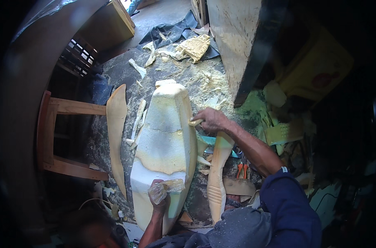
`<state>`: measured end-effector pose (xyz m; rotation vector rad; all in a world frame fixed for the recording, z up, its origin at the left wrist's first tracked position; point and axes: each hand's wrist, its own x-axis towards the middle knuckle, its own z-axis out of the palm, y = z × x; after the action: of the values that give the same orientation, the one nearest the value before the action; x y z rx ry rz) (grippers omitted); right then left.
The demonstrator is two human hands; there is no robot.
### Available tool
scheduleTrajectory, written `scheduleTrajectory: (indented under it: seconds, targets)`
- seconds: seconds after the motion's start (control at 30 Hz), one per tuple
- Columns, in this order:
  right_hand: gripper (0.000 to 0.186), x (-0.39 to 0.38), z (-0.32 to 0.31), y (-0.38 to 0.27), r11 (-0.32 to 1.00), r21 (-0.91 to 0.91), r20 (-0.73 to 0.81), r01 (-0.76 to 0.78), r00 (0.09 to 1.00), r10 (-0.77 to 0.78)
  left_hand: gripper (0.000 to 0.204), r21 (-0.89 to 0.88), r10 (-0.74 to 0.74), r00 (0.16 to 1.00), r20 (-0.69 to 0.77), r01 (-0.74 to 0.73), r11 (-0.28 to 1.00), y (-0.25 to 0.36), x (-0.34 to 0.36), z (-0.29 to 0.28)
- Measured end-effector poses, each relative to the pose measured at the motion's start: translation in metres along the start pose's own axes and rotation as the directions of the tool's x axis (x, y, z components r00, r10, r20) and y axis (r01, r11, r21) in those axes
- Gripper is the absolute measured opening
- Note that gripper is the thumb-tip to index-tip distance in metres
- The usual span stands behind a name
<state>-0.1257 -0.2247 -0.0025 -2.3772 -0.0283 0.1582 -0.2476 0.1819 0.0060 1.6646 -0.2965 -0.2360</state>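
Note:
A long, pale motorcycle-seat foam [159, 149] lies lengthwise before me, with a ragged seam across its middle. Over its near end, my left hand [158, 196] is closed around a see-through plastic container [173, 185] with a yellowish tint; whether it is a bag or a bottle I cannot make out. Against the foam's right edge, my right hand [212, 120] pinches a small yellowish foam piece [195, 122]. Just below that hand lies a curved tan foam strip [218, 177] with ridges at its near end. Another long tan strip [117, 136] rests left of the seat foam.
A wooden stool [74, 107] lies on its side at the left. Foam scraps [195, 46], crumbs and dark sheeting [165, 33] litter the far floor. A worn wooden panel [235, 41] stands at the far right. Orange-handled pliers [242, 170] lie near my right forearm.

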Motion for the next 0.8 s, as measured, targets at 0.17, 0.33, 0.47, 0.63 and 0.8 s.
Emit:
scheduleTrajectory:
  seconds: [0.17, 0.33, 0.47, 0.63, 0.8]
  targets:
    - [0.042, -0.001, 0.005, 0.001, 0.993, 0.108, -0.275, -0.051, 0.958, 0.079, 0.081, 0.036, -0.03, 1.0, 0.001, 0.029, 0.999, -0.002, -0.004, -0.007]
    - [0.033, -0.007, 0.011, 0.005, 0.999, 0.02, 0.088, -0.043, 0.995, 0.041, 0.105, 0.076, -0.092, 0.996, -0.017, 0.093, 0.993, -0.006, -0.005, -0.005]
    - [0.029, 0.007, -0.006, 0.015, 0.928, -0.086, 0.141, -0.362, 0.918, 0.371, 0.102, 0.063, -0.074, 0.997, -0.023, 0.076, 0.995, -0.007, -0.006, -0.005]
    - [0.043, 0.055, -0.026, 0.029, 0.966, 0.082, -0.386, -0.247, 0.885, 0.259, 0.092, 0.021, -0.075, 0.997, 0.004, 0.075, 0.997, -0.005, -0.005, -0.007]
    - [0.041, 0.077, -0.015, 0.033, 0.969, 0.086, -0.159, -0.234, 0.956, 0.245, 0.077, -0.045, 0.054, 0.998, -0.042, -0.055, 0.997, -0.011, -0.005, -0.004]
